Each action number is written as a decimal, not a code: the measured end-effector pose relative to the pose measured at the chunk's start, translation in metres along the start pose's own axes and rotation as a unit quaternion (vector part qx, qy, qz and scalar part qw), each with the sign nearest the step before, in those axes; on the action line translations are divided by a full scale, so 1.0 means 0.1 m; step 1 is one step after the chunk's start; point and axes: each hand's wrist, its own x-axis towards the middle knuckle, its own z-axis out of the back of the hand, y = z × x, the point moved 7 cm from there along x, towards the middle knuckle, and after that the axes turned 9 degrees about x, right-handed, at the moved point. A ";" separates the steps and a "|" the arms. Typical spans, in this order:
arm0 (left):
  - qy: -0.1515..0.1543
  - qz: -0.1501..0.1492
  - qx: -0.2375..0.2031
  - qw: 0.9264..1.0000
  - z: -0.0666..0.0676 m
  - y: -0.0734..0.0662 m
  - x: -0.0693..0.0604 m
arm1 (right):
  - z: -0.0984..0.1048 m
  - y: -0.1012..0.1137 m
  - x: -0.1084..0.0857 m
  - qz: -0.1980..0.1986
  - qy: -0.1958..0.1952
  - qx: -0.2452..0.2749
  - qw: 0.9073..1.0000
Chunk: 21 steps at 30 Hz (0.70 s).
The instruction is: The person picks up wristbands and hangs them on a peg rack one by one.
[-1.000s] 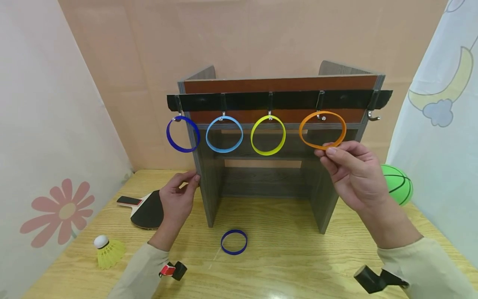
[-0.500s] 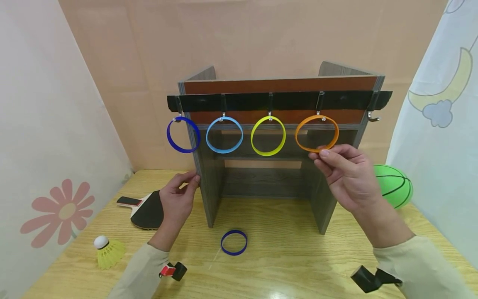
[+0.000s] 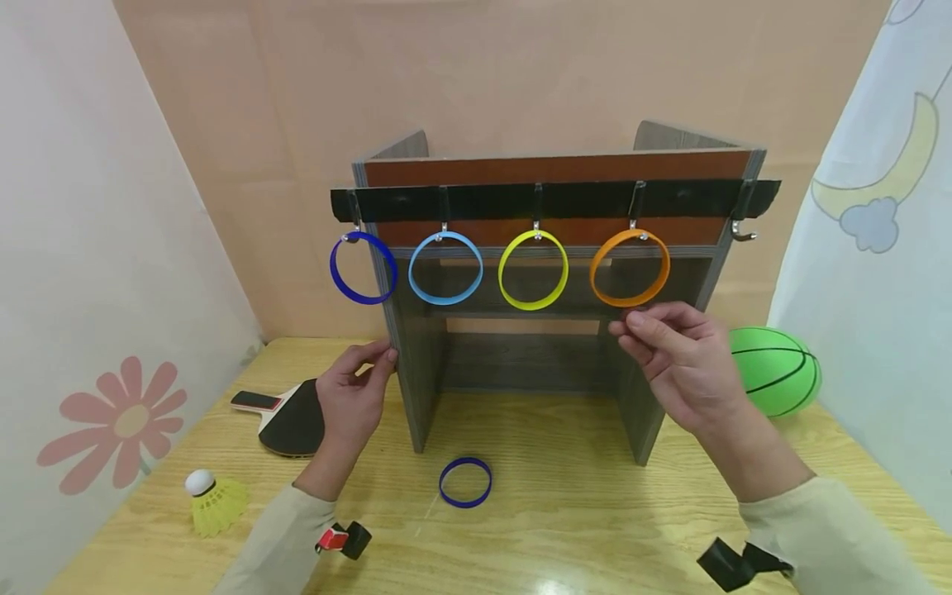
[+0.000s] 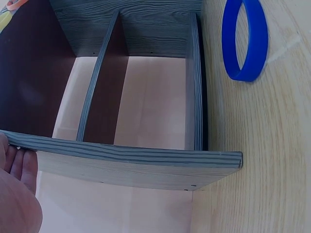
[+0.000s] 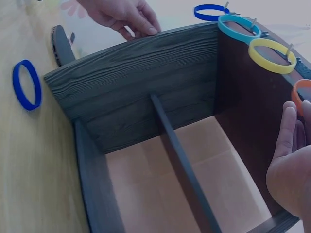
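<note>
An orange wristband (image 3: 630, 268) hangs from the fourth hook on the black strip across the wooden shelf unit (image 3: 431, 372). Just beneath it is my right hand (image 3: 680, 359), thumb and fingertips near its lower rim and seemingly apart from it. My left hand (image 3: 355, 388) pinches the front edge of the unit's left side panel (image 4: 126, 153). A dark blue wristband (image 3: 364, 267), a light blue wristband (image 3: 446, 268) and a yellow wristband (image 3: 533, 270) hang on the other hooks to the left. Another blue wristband (image 3: 465, 483) lies on the table before the unit.
The rightmost hook (image 3: 744, 231) carries no band. A table tennis bat (image 3: 293, 421) and a yellow shuttlecock (image 3: 216, 500) lie on the left of the table. A green ball (image 3: 777, 372) sits right of the unit, behind my right forearm.
My right hand brought the orange wristband left onto its hook and let go, dropping slightly below it. The band now hangs freely. My left hand has stayed on the side panel.
</note>
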 end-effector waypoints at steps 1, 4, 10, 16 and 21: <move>0.000 0.000 0.000 1.000 0.00 0.01 0.00 | 0.01 -0.03 -0.02 -0.002 0.003 -0.002 1.000; -0.001 0.000 0.002 1.000 0.00 0.03 -0.01 | 0.04 -0.12 -0.08 -0.009 0.002 -0.023 1.000; -0.001 -0.004 -0.002 1.000 0.00 0.01 -0.01 | 0.13 -0.41 -0.22 -0.057 -0.020 -0.097 0.993; 0.002 -0.003 -0.007 1.000 -0.01 0.01 0.00 | 0.24 -0.73 -0.36 -0.124 -0.036 -0.156 0.979; 0.000 0.002 -0.004 1.000 0.00 0.00 0.00 | 0.35 -1.03 -0.50 -0.173 -0.051 -0.215 0.960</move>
